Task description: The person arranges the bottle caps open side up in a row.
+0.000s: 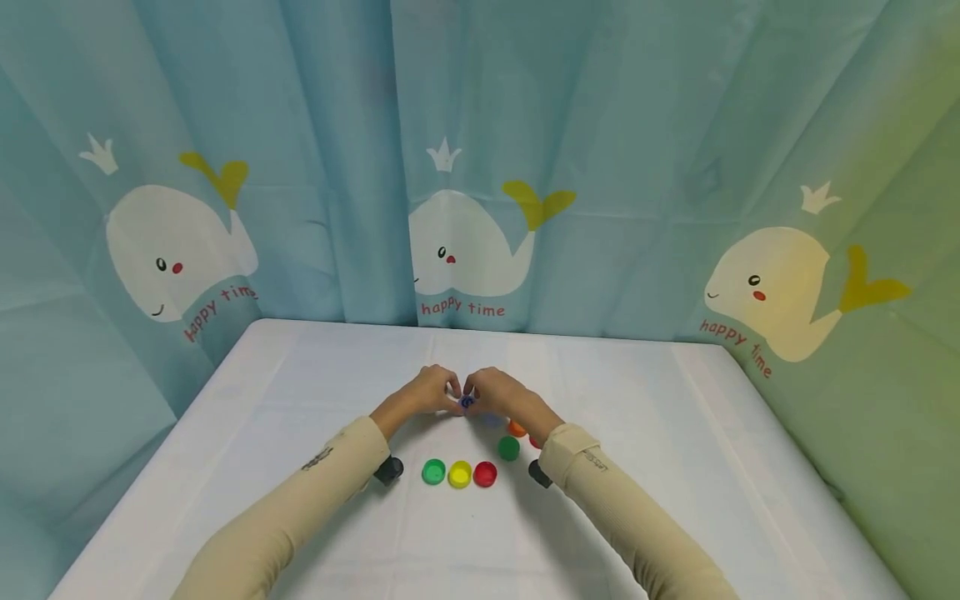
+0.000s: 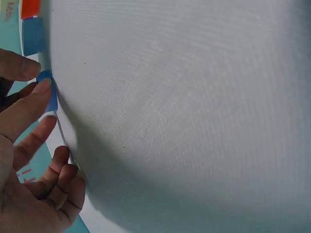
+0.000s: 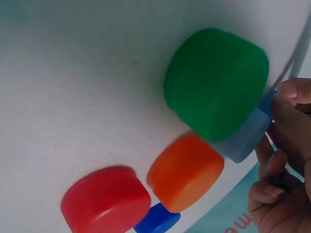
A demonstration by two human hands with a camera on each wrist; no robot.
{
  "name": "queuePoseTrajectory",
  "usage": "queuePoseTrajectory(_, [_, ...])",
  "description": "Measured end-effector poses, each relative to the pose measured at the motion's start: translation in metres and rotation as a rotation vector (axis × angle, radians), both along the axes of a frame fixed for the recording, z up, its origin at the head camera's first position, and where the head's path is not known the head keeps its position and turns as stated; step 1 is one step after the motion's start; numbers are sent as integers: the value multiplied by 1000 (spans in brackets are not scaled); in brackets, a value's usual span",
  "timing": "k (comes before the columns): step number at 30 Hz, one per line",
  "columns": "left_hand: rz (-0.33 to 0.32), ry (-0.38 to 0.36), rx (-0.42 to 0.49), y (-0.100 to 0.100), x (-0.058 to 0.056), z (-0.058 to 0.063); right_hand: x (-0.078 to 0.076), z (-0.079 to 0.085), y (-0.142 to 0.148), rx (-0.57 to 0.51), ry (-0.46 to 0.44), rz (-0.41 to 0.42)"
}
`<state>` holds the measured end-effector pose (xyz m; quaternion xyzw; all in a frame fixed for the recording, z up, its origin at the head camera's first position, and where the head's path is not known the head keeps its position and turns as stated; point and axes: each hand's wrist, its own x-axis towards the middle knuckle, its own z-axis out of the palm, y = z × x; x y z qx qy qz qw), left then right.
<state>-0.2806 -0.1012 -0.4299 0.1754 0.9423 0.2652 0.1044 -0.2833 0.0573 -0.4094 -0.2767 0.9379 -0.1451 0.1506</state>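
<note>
In the head view, my left hand (image 1: 431, 390) and right hand (image 1: 497, 392) meet over the table behind the other caps. Between their fingertips is a small dark blue bottle cap (image 1: 467, 402). The left wrist view has the left hand (image 2: 39, 160) pinching this blue cap (image 2: 53, 97) from below, with a fingertip over its face. From the other side, the right hand's fingers (image 2: 19, 65) hold its upper end. In the right wrist view, the right hand (image 3: 291, 141) pinches the cap, partly hidden behind a light blue cap (image 3: 245, 136).
Nearer the body, a green cap (image 1: 433, 472), yellow cap (image 1: 460, 475) and red cap (image 1: 485, 474) lie in a row. Beside the right forearm are another green cap (image 3: 216, 82), an orange cap (image 3: 187, 172), a red cap (image 3: 107, 199) and a blue cap (image 3: 158, 219). A whale-print curtain (image 1: 615, 167) surrounds the table.
</note>
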Motion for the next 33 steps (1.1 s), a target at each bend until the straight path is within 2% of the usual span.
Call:
queuePoseTrajectory(7, [-26, 20, 8, -3, 2, 1, -1, -4, 0, 4, 11, -1])
queuePoseTrajectory(17, [12, -21, 107, -3, 7, 1, -2, -6, 6, -2, 79, 19])
queuePoseTrajectory(21, [24, -48, 187, -3, 9, 2, 0, -1, 10, -24, 93, 21])
queuePoseTrajectory(24, [57, -67, 275, -2, 12, 3, 4, 3, 13, -61, 91, 13])
queuePoseTrajectory(30, [191, -73, 465, 6, 19, 7, 14, 6, 20, -176, 143, 37])
queuePoseTrajectory(33, [236, -67, 551, 10, 23, 8, 19, 7, 25, -240, 170, 40])
